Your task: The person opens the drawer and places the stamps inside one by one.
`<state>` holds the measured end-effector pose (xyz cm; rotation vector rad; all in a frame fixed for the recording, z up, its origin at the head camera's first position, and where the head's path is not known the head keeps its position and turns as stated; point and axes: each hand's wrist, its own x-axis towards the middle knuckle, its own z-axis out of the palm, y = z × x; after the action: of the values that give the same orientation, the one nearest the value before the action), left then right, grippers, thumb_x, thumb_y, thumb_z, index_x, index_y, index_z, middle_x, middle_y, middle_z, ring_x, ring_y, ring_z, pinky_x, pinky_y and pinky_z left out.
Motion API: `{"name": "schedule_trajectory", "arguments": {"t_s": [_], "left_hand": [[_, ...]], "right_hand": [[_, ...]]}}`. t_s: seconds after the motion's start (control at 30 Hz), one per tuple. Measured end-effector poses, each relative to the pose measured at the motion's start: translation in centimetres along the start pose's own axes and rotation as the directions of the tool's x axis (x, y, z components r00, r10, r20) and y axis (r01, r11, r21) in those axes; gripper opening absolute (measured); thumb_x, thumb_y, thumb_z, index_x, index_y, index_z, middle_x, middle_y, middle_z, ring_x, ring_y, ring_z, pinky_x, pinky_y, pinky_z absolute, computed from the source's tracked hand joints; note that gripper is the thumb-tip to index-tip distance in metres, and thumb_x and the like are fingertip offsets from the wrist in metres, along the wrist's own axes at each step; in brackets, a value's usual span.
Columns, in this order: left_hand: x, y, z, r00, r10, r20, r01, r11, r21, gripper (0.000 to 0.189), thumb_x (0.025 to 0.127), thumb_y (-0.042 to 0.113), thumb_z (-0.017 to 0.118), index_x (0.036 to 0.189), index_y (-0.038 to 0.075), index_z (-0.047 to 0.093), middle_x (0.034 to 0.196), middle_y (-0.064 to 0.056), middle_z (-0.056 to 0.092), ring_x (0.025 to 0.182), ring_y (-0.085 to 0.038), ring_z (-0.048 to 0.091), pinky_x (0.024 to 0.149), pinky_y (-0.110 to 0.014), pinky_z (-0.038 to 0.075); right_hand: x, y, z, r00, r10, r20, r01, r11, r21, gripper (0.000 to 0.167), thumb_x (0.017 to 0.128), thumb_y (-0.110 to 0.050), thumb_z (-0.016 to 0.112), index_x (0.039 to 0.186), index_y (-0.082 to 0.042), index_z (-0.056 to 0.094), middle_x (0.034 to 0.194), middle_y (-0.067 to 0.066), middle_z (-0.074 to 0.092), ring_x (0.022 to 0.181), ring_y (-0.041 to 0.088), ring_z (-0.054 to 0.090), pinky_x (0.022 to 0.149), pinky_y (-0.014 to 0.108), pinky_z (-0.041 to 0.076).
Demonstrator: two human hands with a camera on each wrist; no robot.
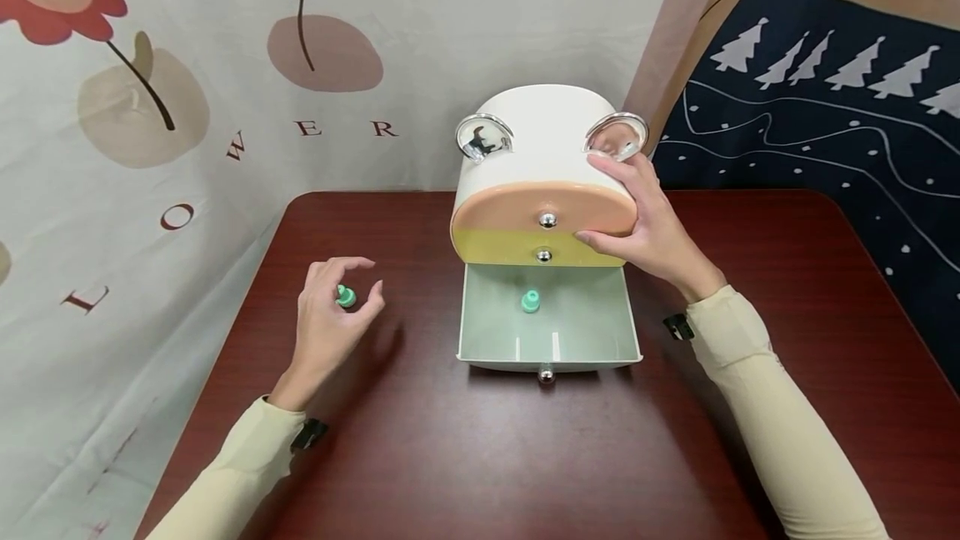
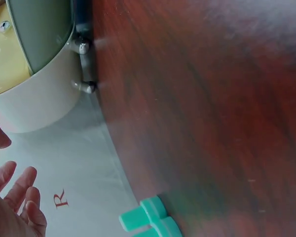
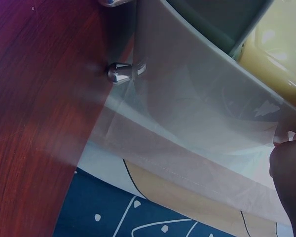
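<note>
My right hand [image 1: 660, 232] grips the right side of a small drawer cabinet [image 1: 543, 140], fingers over its white top and thumb on the front. Its lowest drawer, a pale green one [image 1: 585, 327], is pulled out; the orange and yellow drawers [image 1: 495, 247] above are closed. One small green stepped peg-like piece [image 1: 531, 301] stands in the green drawer. My left hand [image 1: 330, 311] hovers left of the cabinet, thumb and fingers curved apart with nothing between them. More green pieces [image 2: 160, 219] lie on the table by it, partly hidden by that hand in the head view.
The cabinet has two shiny round ears [image 1: 483, 138] on top, silver knobs [image 1: 546, 375] on its drawers and short metal feet [image 3: 119, 72]. It stands on a dark red wooden table [image 1: 465, 457]. Printed cloths [image 1: 420, 40] hang behind and beside the table.
</note>
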<state>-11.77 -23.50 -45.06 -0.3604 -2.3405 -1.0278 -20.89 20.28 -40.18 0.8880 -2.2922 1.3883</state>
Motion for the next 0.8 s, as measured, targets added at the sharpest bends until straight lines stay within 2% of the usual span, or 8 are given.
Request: {"name": "schedule_trajectory", "arguments": {"t_s": [0.17,0.27,0.4,0.5,0.8], "left_hand": [[-0.6,-0.5,-0.6,1.000,-0.026,-0.013,0.026,0.999,0.025,0.027,0.089,0.005,0.082,0.115,0.003,0.075,0.112,-0.013,0.077,0.105,-0.036,0.053,0.084,-0.044,0.039],[-0.9,-0.9,-1.0,0.999,-0.034,-0.037,0.036,0.998,0.052,0.026,0.087,0.003,0.083,0.111,0.000,0.074,0.110,-0.016,0.076,0.105,-0.040,0.052,0.092,-0.048,0.036],[-1.2,-1.4,-1.4,0.995,-0.088,-0.046,0.092,0.990,0.111,0.020,0.085,0.003,0.084,0.101,0.000,0.073,0.107,-0.019,0.072,0.108,-0.046,0.050,0.097,-0.058,0.030],[-1.4,-1.8,-1.6,0.990,-0.138,-0.043,0.143,0.979,0.144,0.019,0.084,0.002,0.085,0.098,0.000,0.073,0.105,-0.022,0.069,0.109,-0.048,0.048,0.096,-0.063,0.029],[-1.3,-3.0,-2.0,0.982,-0.186,-0.029,0.188,0.972,0.140,0.019,0.084,0.002,0.085,0.098,-0.003,0.073,0.102,-0.024,0.068,0.110,-0.047,0.048,0.097,-0.063,0.028]], "right_hand": [[-0.1,-0.1,-0.1,1.000,-0.004,-0.007,0.004,1.000,0.008,0.098,0.072,0.001,0.099,0.158,-0.013,0.055,0.151,0.014,0.050,0.133,0.018,0.041,0.100,0.033,0.040],[-0.1,0.0,-0.1,1.000,-0.006,-0.006,0.006,1.000,0.008,0.098,0.071,0.002,0.099,0.158,-0.011,0.055,0.151,0.015,0.050,0.133,0.018,0.041,0.100,0.033,0.039],[-0.1,0.0,0.0,1.000,-0.004,-0.002,0.004,1.000,0.011,0.098,0.071,0.001,0.099,0.158,-0.011,0.055,0.151,0.015,0.050,0.132,0.018,0.041,0.100,0.034,0.039],[-0.1,0.0,0.0,1.000,0.001,-0.002,-0.001,1.000,0.017,0.098,0.071,0.002,0.099,0.158,-0.012,0.055,0.150,0.015,0.050,0.131,0.017,0.042,0.099,0.033,0.040],[0.0,0.1,0.0,1.000,-0.026,-0.011,0.026,1.000,0.015,0.096,0.072,0.001,0.098,0.157,-0.010,0.055,0.149,0.017,0.050,0.132,0.018,0.042,0.099,0.032,0.040]]}}
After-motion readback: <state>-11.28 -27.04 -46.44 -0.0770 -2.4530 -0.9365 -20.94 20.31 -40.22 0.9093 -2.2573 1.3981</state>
